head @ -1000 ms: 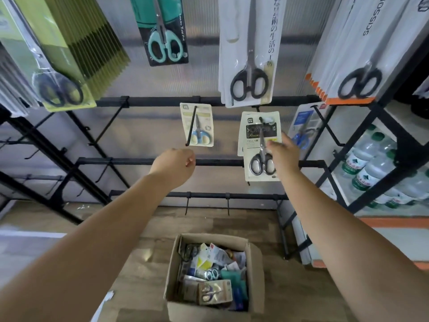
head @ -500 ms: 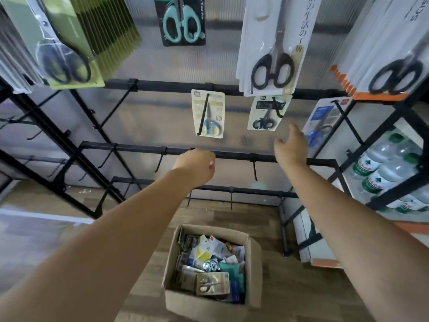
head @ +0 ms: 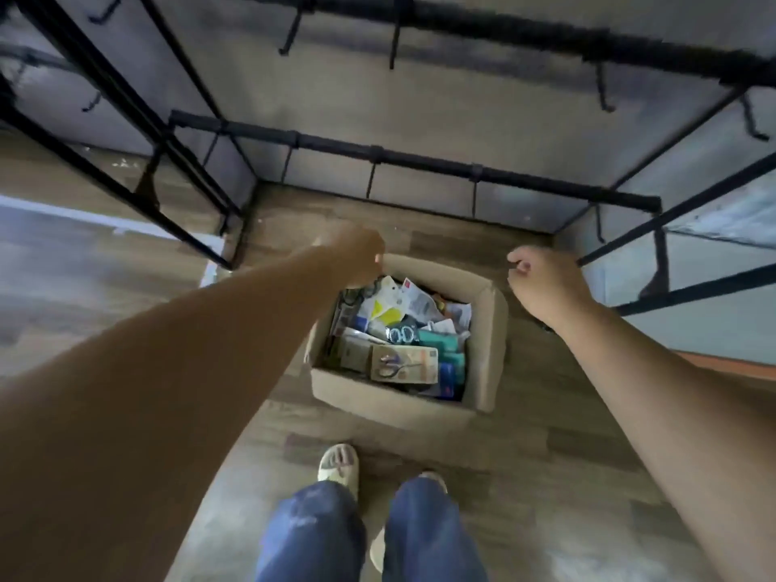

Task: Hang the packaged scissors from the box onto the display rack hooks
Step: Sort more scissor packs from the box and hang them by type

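Hands both empty. Left hand [head: 360, 257] loosely curled above the far-left corner of the open brown cardboard box [head: 489, 346], holding nothing. Right hand [head: 541, 283] loosely curled too, beside the box's right rim. Packaged scissors [head: 403, 363] piled inside the box on the wood floor [head: 546, 476], below the black metal rack hooks [head: 394, 39].

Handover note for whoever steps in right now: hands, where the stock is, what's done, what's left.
Left hand: empty, fingers loosely curled, above the box's far left corner.
Right hand: empty, loosely curled, just right of the box.
Box: open on the floor before the rack, still full of packaged scissors.
Done: none visible; the lower hooks in view are bare.
Left: pick a pack, hang it, repeat.
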Motion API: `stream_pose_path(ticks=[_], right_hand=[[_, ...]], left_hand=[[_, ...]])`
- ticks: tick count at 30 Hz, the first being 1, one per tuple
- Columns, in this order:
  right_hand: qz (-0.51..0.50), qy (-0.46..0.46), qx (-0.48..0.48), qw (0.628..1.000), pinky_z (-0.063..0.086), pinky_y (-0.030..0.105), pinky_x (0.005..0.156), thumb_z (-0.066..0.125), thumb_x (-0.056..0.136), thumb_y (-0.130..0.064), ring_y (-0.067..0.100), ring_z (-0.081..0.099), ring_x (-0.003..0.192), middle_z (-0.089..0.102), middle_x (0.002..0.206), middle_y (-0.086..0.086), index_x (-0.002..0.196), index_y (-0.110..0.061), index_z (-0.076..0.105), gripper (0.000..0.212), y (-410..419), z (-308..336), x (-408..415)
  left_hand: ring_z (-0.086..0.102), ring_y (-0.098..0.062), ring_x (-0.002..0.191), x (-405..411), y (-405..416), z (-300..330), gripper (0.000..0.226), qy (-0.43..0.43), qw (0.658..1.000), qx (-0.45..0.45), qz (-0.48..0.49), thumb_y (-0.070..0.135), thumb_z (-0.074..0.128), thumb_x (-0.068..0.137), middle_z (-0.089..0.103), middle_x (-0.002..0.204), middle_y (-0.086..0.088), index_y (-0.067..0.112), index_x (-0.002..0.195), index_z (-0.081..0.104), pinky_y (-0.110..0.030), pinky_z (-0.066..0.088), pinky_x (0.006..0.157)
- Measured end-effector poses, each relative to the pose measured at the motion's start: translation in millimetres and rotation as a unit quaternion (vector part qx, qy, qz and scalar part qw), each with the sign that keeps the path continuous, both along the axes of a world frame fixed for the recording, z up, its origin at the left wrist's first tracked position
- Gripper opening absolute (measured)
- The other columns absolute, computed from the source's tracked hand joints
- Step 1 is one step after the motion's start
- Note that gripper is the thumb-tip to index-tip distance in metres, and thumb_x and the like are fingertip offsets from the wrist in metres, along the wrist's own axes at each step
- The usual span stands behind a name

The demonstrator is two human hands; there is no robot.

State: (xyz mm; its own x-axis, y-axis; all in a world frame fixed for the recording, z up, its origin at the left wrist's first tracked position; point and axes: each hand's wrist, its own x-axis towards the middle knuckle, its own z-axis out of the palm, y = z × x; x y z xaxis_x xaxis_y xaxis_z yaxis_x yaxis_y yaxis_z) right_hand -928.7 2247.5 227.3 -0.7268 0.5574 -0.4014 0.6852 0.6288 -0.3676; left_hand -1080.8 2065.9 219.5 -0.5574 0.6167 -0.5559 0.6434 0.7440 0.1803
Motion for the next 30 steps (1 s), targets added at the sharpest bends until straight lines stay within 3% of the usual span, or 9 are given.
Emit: stream_pose_path(ticks=[5, 9, 12, 14, 17, 20, 23, 26, 30], right_hand=[[0.073, -0.096, 0.001, 0.993, 0.044, 0.025, 0.074, 0.048, 0.089, -0.005, 0.027, 0.057, 0.094, 0.064, 0.099, 0.01, 0.11, -0.008, 0.064, 0.026, -18.3, -232.2, 18.6], [0.022, -0.079, 0.024, 0.996, 0.042, 0.025, 0.064, 0.048, 0.095, -0.015, 0.025, 0.058, 0.103, 0.059, 0.119, 0.011, 0.121, -0.011, 0.059, 0.028, -23.9, -403.7, 38.2], [-0.073, -0.007, -0.024, 0.997, 0.048, 0.036, 0.08, 0.047, 0.097, -0.022, 0.029, 0.055, 0.109, 0.055, 0.126, 0.015, 0.126, -0.005, 0.054, 0.034, -4.0, -480.7, 30.4], [-0.142, 0.026, -0.108, 0.984, 0.046, 0.04, 0.09, 0.05, 0.096, -0.033, 0.029, 0.053, 0.115, 0.054, 0.131, 0.014, 0.13, -0.008, 0.05, 0.042, 12.5, -507.1, 21.6], [-0.157, 0.016, -0.169, 0.973, 0.042, 0.034, 0.083, 0.054, 0.083, -0.061, 0.026, 0.05, 0.119, 0.049, 0.137, 0.007, 0.135, -0.016, 0.043, 0.07, 24.0, -520.6, 16.9], [-0.089, -0.018, -0.159, 0.983, 0.04, 0.032, 0.079, 0.062, 0.068, -0.069, 0.024, 0.05, 0.117, 0.048, 0.136, 0.006, 0.136, -0.016, 0.041, 0.088, 25.9, -510.0, 11.9], [-0.056, -0.024, -0.205, 0.977, 0.041, 0.026, 0.061, 0.066, 0.056, -0.068, 0.014, 0.062, 0.082, 0.069, 0.098, 0.005, 0.101, -0.01, 0.065, 0.074, 26.6, -490.5, 10.4], [-0.02, -0.088, -0.248, 0.965, 0.042, 0.024, 0.052, 0.07, 0.048, -0.065, 0.007, 0.064, 0.063, 0.069, 0.067, -0.011, 0.083, -0.02, 0.068, 0.057, 25.4, -482.3, 10.4], [0.009, -0.125, -0.287, 0.95, 0.044, 0.034, 0.07, 0.07, 0.029, -0.073, 0.019, 0.059, 0.094, 0.069, 0.091, -0.006, 0.089, -0.032, 0.067, 0.073, 28.3, -482.2, 1.3]], left_hand=[[0.055, -0.029, 0.112, 8.9, -36.5, -225.6, 0.028, -0.054, 0.996, -0.055, 0.045, 0.018, 0.048, 0.095, 0.059, 0.123, -0.01, 0.013, 0.12, 0.06, -0.035, 0.045, 0.089], [0.058, -0.033, 0.102, 31.1, -43.3, -391.9, 0.025, -0.043, 0.998, -0.006, 0.055, 0.016, 0.046, 0.094, 0.062, 0.112, -0.015, 0.012, 0.112, 0.063, -0.031, 0.044, 0.076], [0.057, -0.031, 0.103, 39.6, -26.0, -470.3, 0.027, -0.058, 0.992, 0.088, 0.069, 0.02, 0.052, 0.094, 0.063, 0.114, -0.015, 0.011, 0.118, 0.061, -0.029, 0.042, 0.075], [0.057, -0.032, 0.1, 38.7, -9.2, -497.3, 0.024, -0.046, 0.988, 0.129, 0.077, 0.02, 0.053, 0.093, 0.063, 0.108, -0.016, 0.008, 0.113, 0.061, -0.033, 0.044, 0.074], [0.053, -0.028, 0.086, 32.1, 8.2, -511.9, 0.017, -0.061, 0.982, 0.145, 0.103, 0.028, 0.056, 0.093, 0.054, 0.083, -0.006, 0.013, 0.1, 0.052, -0.032, 0.039, 0.065], [0.059, -0.016, 0.082, 28.0, 3.6, -499.2, 0.038, -0.255, 0.934, 0.168, 0.183, 0.044, 0.064, 0.085, 0.057, 0.087, 0.002, 0.024, 0.112, 0.046, -0.027, 0.047, 0.068], [0.063, -0.012, 0.077, 28.8, -1.0, -483.8, 0.05, -0.351, 0.913, 0.136, 0.159, 0.044, 0.071, 0.075, 0.066, 0.096, -0.004, 0.019, 0.114, 0.052, -0.024, 0.049, 0.061], [0.054, -0.006, 0.07, 26.4, 5.7, -485.4, 0.043, -0.323, 0.936, 0.1, 0.097, 0.045, 0.077, 0.069, 0.061, 0.086, 0.003, 0.022, 0.098, 0.056, -0.021, 0.039, 0.051], [0.046, -0.01, 0.072, 20.6, 9.1, -490.5, 0.046, -0.104, 0.992, 0.046, -0.046, 0.072, 0.068, 0.055, 0.055, 0.077, 0.005, 0.03, 0.069, 0.057, -0.027, 0.034, 0.057]])
